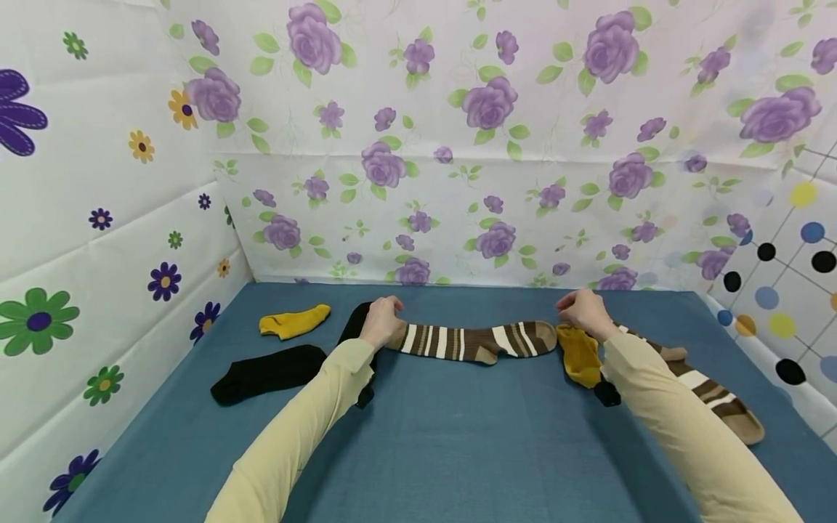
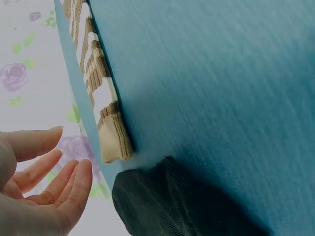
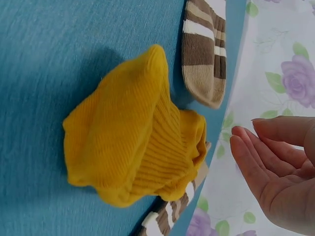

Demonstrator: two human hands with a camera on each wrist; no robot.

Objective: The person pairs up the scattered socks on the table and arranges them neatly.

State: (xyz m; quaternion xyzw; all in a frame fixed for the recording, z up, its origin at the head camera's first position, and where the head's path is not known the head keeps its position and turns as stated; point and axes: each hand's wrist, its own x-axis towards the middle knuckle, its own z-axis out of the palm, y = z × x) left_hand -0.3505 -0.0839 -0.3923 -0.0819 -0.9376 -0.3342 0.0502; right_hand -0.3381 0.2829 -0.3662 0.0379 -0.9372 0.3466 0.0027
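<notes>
The middle striped sock (image 1: 471, 343) (brown and white bands, tan at both ends) lies stretched sideways on the blue desk (image 1: 471, 450), with 1 hand near each end. At its cuff, on the left, is the left hand (image 1: 382, 322); that grip is released, the fingers loosely bent, and the left wrist view shows a gap between fingertips and cuff. At its toe, on the right, is the right hand (image 1: 584, 312), whose grip is also released, thumb and fingers around nothing, just beyond the toe.

Just right of the middle striped sock sits a bunched yellow sock (image 1: 579, 356), below the right hand. Farther right, a second striped sock (image 1: 719, 399) slants toward the person, partly behind the right sleeve. Left of the middle striped sock, just beside its cuff, is a black sock (image 1: 354, 324); farther left lie 2 more, another black sock (image 1: 269, 372) and a flat yellow sock (image 1: 294, 322).
</notes>
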